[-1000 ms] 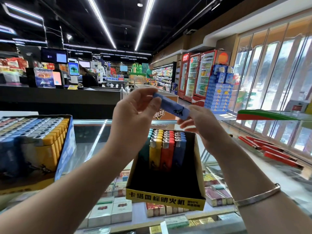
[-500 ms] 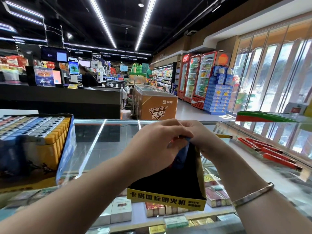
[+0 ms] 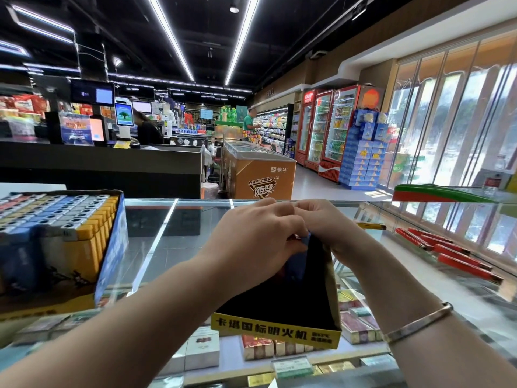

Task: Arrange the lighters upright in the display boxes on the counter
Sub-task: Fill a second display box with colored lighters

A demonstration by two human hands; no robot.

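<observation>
Both hands meet over the far end of the black display box (image 3: 279,312) on the glass bench (image 3: 173,242), the left hand (image 3: 251,239) and right hand (image 3: 327,222) curled, pinching a blue lighter (image 3: 305,238) between them.

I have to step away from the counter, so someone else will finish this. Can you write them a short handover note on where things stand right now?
Left hand and right hand: both at the far end of the black display box, fingers curled together over a blue lighter; only a sliver of it shows, so the exact grip is unclear.
Blue display box on the left of the glass counter: rows of lighters standing upright, looks full.
Done: the blue box.
Left: seat this lighter upright; the near part of the black box looks empty, so keep filling it.
</observation>
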